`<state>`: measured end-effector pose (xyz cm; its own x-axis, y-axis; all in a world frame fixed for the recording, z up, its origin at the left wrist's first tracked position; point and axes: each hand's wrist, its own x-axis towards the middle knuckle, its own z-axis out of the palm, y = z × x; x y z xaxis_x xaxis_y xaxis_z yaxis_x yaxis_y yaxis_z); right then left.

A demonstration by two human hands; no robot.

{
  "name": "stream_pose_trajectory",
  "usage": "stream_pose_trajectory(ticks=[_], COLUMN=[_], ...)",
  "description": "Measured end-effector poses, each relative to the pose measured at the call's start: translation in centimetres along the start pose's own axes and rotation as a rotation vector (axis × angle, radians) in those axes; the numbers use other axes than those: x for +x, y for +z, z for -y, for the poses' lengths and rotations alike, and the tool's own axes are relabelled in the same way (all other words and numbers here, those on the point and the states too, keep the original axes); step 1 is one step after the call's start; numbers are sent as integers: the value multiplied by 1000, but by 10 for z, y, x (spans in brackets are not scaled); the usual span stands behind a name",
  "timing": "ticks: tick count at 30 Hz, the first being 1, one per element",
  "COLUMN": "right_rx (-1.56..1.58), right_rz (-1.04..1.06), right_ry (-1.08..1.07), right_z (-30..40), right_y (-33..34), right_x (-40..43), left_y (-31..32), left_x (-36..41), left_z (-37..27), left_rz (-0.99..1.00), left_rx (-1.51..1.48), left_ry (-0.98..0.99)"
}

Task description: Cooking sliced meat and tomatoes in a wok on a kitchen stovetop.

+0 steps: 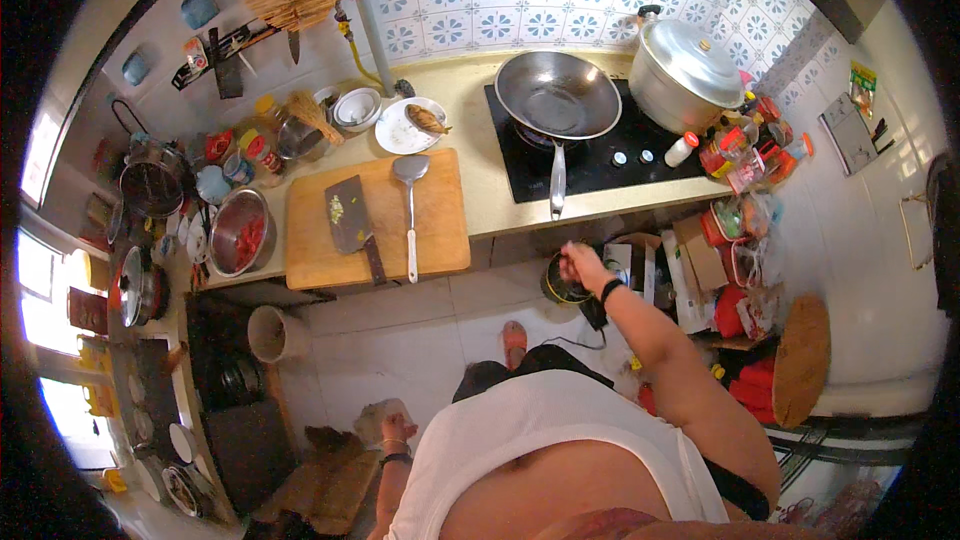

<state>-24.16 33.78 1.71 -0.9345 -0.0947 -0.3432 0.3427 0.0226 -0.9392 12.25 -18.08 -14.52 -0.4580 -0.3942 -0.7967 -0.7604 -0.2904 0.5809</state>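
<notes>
My right hand point(581, 267) is in front of the counter, below the handle of a dark wok point(556, 94) on the black cooktop point(600, 172); its fingers are curled, and whether it holds anything is unclear. Low at my left side is my left hand point(397, 427), fingers partly bent, nothing visible in it. A wooden cutting board point(442, 225) bears a cleaver point(346, 214) with chopped bits on its blade and a metal spatula point(411, 202). Behind the board, a white plate point(394, 136) holds a fried fish point(426, 119). A steel bowl point(259, 259) with red pieces stands left of the board.
A large lidded aluminium pot point(675, 79) stands right of the wok, beside a white bottle point(681, 150) and several condiment containers. Jars and bowls crowd the counter's left part. Below are a dark bin point(555, 289), a white bucket point(277, 334) and shelves with boxes and bags.
</notes>
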Motion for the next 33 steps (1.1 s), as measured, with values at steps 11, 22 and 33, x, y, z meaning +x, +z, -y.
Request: stream_pose_trajectory(ticks=[11,22,33], right_rx=[-330,-790,-937], right_rz=[163,605,536], right_ry=[585,72,-28], right_z=[-45,13,63], right_y=[12,112,234], right_x=[-54,-27,-25], left_y=[-8,16,-101], left_x=[-44,-58,16], left_z=[-1,-139,-365], left_rz=[-327,-438,-37], left_rx=[1106,520,-830], left_ry=[286,279,376])
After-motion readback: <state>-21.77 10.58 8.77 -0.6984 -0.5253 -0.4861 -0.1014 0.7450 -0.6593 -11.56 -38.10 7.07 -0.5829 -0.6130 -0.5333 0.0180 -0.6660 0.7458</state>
